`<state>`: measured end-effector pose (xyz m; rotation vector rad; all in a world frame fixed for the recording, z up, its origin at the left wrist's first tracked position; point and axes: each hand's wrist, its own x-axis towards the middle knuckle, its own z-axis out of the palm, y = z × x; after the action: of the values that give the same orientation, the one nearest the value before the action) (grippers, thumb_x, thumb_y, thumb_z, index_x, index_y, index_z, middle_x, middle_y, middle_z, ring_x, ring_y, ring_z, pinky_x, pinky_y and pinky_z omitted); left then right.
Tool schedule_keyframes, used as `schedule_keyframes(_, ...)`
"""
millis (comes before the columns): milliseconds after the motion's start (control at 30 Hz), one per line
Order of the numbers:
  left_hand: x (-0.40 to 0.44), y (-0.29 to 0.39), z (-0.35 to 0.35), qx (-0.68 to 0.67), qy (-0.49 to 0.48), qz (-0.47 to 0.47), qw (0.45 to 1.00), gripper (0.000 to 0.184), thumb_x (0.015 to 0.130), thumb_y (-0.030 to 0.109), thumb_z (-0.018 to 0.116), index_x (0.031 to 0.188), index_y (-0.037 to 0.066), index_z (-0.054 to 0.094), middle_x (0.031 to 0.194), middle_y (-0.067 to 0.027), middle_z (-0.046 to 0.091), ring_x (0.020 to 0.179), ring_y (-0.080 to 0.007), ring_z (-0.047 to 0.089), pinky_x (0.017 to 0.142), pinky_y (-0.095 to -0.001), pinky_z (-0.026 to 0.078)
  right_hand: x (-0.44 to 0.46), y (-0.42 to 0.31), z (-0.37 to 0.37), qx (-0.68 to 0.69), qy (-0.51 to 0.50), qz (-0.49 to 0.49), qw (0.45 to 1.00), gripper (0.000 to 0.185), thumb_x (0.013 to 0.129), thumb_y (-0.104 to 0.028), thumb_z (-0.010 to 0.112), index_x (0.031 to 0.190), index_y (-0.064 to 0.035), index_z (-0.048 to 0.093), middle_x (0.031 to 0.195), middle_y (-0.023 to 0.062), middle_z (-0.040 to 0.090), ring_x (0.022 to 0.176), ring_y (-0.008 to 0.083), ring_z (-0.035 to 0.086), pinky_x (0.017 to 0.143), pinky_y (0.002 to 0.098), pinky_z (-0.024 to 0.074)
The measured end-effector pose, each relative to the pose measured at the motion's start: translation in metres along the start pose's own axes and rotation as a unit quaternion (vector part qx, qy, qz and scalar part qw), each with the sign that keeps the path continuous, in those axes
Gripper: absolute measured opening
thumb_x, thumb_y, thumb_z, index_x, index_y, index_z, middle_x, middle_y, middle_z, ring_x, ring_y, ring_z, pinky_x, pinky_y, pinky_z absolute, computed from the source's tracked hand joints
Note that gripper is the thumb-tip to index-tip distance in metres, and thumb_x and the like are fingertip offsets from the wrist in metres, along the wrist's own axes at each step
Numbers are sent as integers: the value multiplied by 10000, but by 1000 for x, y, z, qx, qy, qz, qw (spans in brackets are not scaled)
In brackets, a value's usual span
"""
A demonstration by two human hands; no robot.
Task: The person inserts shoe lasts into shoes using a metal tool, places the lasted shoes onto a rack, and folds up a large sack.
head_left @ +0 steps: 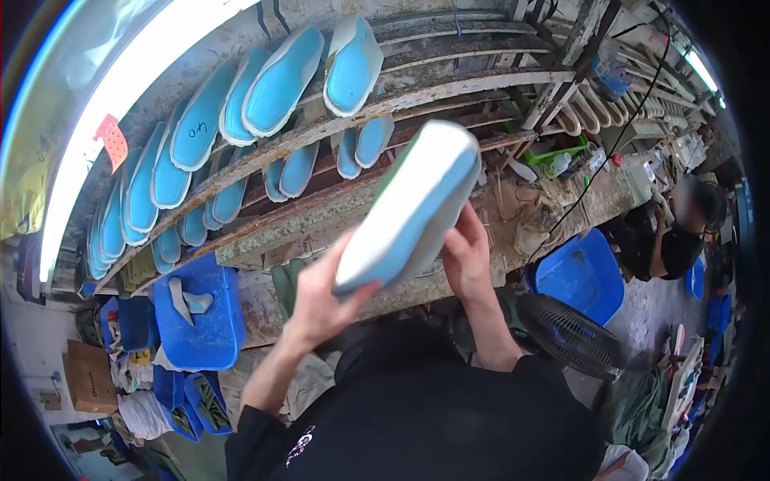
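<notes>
A shoe last (pixel 417 204) with a white and light blue covering is tilted in front of my chest, slightly blurred, with some green along its far left edge. My left hand (pixel 317 293) closes on its lower end, thumb against the blue side. On the right side of the last, my right hand (pixel 468 252) has its fingers pressed to the surface, partly hidden behind it. Beyond my hands, blue-soled shoe lasts with white edges, such as the one marked 40 (pixel 195 128), stand in rows on a wooden rack (pixel 417 96).
A long worn bench (pixel 593 188) runs under the rack, with a green tray (pixel 553 152) on it. Blue tubs stand at left (pixel 200 333) and right (pixel 581 276). A black fan (pixel 565 333) is close by my right arm. Another person (pixel 674 236) is at the far right.
</notes>
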<state>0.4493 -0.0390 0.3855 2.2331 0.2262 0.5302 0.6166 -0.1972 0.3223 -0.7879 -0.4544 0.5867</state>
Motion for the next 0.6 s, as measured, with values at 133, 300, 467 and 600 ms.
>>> schedule_keyframes(133, 115, 32, 14, -2, 109, 58, 992, 626, 881, 184, 772, 1401, -70, 533, 1163, -281, 713, 1088, -315, 731, 931, -392, 561, 10, -16, 3, 1, -27, -40, 999, 642, 1045, -370, 557, 1539, -5, 371, 1472, 169, 513, 1306, 282, 558, 1095, 408, 447)
schedule_keyframes(300, 277, -4, 31, 153, 182, 13, 971, 622, 891, 360, 733, 1281, -105, 599, 1059, -297, 713, 994, -447, 689, 908, -487, 548, -16, 17, -6, 7, 14, 59, 998, 405, 1047, -209, 529, 1396, -5, 514, 1277, 139, 633, 1097, 238, 675, 972, 378, 523)
schedule_keyframes(467, 269, -49, 73, 17, 320, 113, 941, 455, 874, 155, 679, 1259, -66, 578, 1106, -333, 664, 1028, -483, 658, 913, -528, 548, -54, 48, -9, -12, 31, 127, 991, 305, 1047, -145, 549, 1311, 6, 580, 1179, 135, 677, 1030, 212, 685, 940, 347, 532)
schedule_keyframes(600, 108, -76, 110, 26, 265, 187, 946, 529, 906, 128, 690, 1393, -11, 539, 1360, -220, 605, 1232, -415, 584, 1050, -462, 492, -75, 77, -44, -42, 71, 214, 973, 319, 1044, -176, 582, 1297, 18, 588, 1148, 125, 687, 1040, 215, 688, 937, 331, 531)
